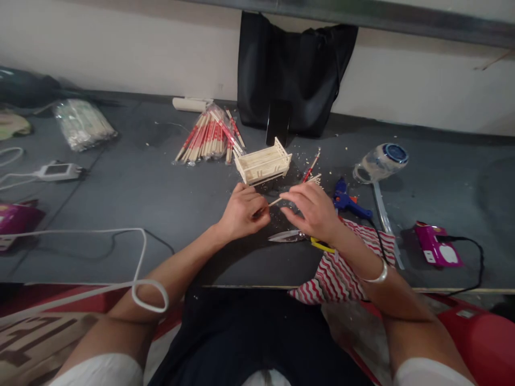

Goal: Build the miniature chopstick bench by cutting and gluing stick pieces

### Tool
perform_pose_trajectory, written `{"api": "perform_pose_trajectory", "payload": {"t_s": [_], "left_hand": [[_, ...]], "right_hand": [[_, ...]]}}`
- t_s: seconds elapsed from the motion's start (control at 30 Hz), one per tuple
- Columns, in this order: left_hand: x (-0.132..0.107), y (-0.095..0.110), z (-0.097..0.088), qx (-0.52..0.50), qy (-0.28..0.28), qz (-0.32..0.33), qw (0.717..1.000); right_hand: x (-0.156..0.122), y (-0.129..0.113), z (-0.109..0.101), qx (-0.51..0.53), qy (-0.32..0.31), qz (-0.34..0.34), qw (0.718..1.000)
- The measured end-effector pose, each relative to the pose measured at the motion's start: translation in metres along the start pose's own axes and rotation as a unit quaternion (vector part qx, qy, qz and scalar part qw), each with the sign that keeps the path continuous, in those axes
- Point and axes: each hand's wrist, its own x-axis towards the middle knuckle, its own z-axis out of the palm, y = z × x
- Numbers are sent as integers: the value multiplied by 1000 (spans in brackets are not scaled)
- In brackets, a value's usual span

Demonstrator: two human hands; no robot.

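My left hand (247, 212) is closed around one end of a thin wooden stick (275, 202). At the stick's other end are the bent fingers of my right hand (309, 210), holding it, the thumb lower down. Just beyond my hands stands a small model bed (263, 163) built of pale sticks, with raised ends and side rails. Scissors (286, 236) with yellow handles lie below my right hand, partly covered by it. A blue glue gun (346, 201) rests to the right of that hand.
Red-wrapped chopsticks (209, 136) lie behind the model, near a black bag (295, 75) and a phone (278, 122). To the right are a jar (382, 162), a purple box (438, 245) and striped cloth (336, 276). A white cable (139, 262) crosses my left forearm.
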Motion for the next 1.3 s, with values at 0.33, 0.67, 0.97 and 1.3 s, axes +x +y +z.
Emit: {"api": "perform_pose_trajectory", "payload": {"t_s": [0.33, 0.67, 0.97, 1.3], "left_hand": [[0, 10, -1, -354, -27, -288, 890], [2, 6, 4, -487, 35, -384, 784], [6, 5, 3, -528, 89, -410, 738], [5, 10, 2, -526, 143, -385, 745]], "right_hand": [[-79, -4, -42, 22, -266, 113, 957], [-70, 28, -53, 78, -357, 109, 924], [-76, 26, -50, 190, -105, 267, 939], [-26, -18, -24, 251, -161, 217, 930]]}}
